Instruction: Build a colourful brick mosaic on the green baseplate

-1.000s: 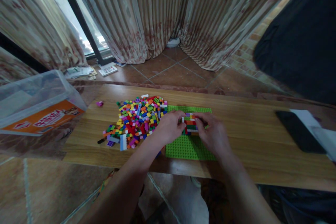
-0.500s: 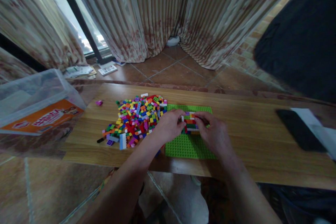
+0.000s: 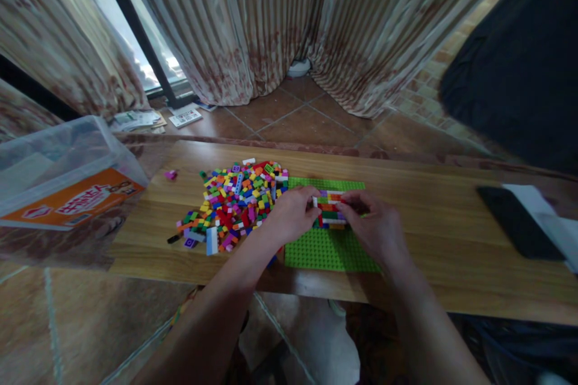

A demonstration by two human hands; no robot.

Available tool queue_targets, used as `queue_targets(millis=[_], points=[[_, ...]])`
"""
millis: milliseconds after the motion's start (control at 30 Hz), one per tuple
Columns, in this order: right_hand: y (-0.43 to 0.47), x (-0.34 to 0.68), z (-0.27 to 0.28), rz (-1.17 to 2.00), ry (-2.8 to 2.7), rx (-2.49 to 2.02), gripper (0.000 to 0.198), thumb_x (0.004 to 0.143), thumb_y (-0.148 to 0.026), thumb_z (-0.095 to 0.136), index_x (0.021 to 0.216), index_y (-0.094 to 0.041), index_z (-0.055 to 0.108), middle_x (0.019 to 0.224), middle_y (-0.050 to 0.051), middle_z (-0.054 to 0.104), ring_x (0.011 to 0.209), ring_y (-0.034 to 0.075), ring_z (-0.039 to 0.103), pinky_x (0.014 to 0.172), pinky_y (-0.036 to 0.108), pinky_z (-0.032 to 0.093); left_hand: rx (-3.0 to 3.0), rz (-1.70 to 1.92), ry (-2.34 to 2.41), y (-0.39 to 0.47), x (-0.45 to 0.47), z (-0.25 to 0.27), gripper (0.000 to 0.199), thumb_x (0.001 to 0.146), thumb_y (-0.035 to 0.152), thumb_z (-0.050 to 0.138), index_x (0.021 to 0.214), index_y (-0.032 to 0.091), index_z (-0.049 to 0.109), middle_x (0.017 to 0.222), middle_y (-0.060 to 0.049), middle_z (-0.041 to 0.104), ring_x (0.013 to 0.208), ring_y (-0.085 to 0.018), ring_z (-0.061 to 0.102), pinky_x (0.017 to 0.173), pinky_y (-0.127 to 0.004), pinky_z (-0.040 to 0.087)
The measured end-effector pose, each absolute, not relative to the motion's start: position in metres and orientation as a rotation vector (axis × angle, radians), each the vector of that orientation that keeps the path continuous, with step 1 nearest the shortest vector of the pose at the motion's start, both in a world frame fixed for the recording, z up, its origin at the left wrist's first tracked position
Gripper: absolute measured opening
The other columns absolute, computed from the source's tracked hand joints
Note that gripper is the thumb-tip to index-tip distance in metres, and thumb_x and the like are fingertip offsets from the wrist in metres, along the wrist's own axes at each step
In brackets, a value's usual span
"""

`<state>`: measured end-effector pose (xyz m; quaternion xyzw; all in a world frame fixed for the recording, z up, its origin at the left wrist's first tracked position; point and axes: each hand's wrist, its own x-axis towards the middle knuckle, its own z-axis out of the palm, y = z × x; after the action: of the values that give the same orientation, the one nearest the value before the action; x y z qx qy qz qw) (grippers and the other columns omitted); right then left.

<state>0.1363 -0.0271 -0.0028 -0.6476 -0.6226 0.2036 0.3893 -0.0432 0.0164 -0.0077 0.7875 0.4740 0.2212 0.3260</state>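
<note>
1. We see a wooden counter (image 3: 445, 222) with streaked grain above a floor (image 3: 293, 107) of brown tiles; striped, flower-patterned fabric curtains (image 3: 271, 24) hang in folds behind.
2. We note a studded green plastic baseplate (image 3: 327, 255) on the counter, a loose heap of small, many-coloured blocks (image 3: 239, 198) just to its left, and a clear plastic tub (image 3: 90, 132) at far left.
3. We locate the block build (image 3: 332, 215), low and striped, on the baseplate.
4. We observe the left hand (image 3: 293, 212) grasping its left end; the right hand (image 3: 374, 225) touches its right end, whether gripping we cannot tell.
</note>
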Motion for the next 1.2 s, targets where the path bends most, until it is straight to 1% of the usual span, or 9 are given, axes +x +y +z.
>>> queue_targets(millis=[167,367,533,700,967,1067,1200], points=[[-0.028,0.145,-0.005,0.605,-1.523,-1.612,0.019,0.077,-0.037,0.068,0.082,-0.019,0.069,0.078,0.003,0.068,0.065,0.015,0.06,0.062,0.029,0.048,2.051,0.58,1.244,0.017,-0.043,-0.008,0.029,0.081,0.017,0.062,0.11,0.018,0.066,0.087,-0.002,0.068,0.075,-0.015,0.063,0.078,-0.029,0.053],[-0.033,0.166,0.001,0.954,-1.438,-1.602,0.024,0.068,-0.042,0.076,0.078,-0.021,0.071,0.072,0.002,0.069,0.065,0.016,0.061,0.059,0.027,0.047,2.015,0.577,1.242,0.016,-0.043,-0.007,0.029,0.082,0.017,0.061,0.111,0.019,0.065,0.089,-0.002,0.068,0.075,-0.015,0.064,0.078,-0.028,0.053],[-0.038,0.176,0.004,1.103,-1.494,-1.644,0.026,0.067,-0.044,0.076,0.077,-0.02,0.072,0.072,0.002,0.07,0.064,0.015,0.06,0.06,0.026,0.046,2.017,0.596,1.227,0.016,-0.044,-0.009,0.028,0.082,0.016,0.06,0.11,0.019,0.065,0.088,-0.002,0.068,0.076,-0.015,0.064,0.078,-0.028,0.053],[-0.041,0.176,0.004,1.119,-1.561,-1.704,0.023,0.071,-0.042,0.072,0.079,-0.02,0.073,0.073,0.001,0.071,0.065,0.014,0.06,0.06,0.026,0.045,2.019,0.579,1.232,0.016,-0.044,-0.005,0.026,0.082,0.014,0.061,0.107,0.018,0.066,0.086,-0.002,0.068,0.076,-0.015,0.064,0.078,-0.029,0.053],[-0.041,0.179,0.003,1.048,-1.693,-1.757,0.02,0.074,-0.038,0.067,0.081,-0.02,0.073,0.073,0.001,0.071,0.064,0.015,0.06,0.06,0.026,0.044,2.007,0.56,1.231,0.015,-0.044,-0.002,0.025,0.082,0.014,0.061,0.106,0.018,0.066,0.086,-0.002,0.068,0.077,-0.015,0.064,0.077,-0.028,0.052],[-0.039,0.178,0.002,0.996,-1.699,-1.767,0.02,0.074,-0.039,0.067,0.079,-0.02,0.072,0.071,0.001,0.07,0.061,0.014,0.058,0.057,0.026,0.043,2.006,0.562,1.236,0.015,-0.044,-0.002,0.026,0.083,0.015,0.06,0.108,0.018,0.066,0.088,-0.002,0.069,0.077,-0.015,0.065,0.077,-0.028,0.052],[-0.038,0.174,0.001,0.959,-1.699,-1.756,0.018,0.074,-0.038,0.066,0.077,-0.02,0.069,0.069,0.001,0.069,0.061,0.015,0.058,0.057,0.027,0.043,2.019,0.562,1.232,0.015,-0.044,-0.002,0.026,0.082,0.015,0.06,0.107,0.019,0.065,0.086,-0.001,0.069,0.077,-0.015,0.065,0.078,-0.028,0.053]])
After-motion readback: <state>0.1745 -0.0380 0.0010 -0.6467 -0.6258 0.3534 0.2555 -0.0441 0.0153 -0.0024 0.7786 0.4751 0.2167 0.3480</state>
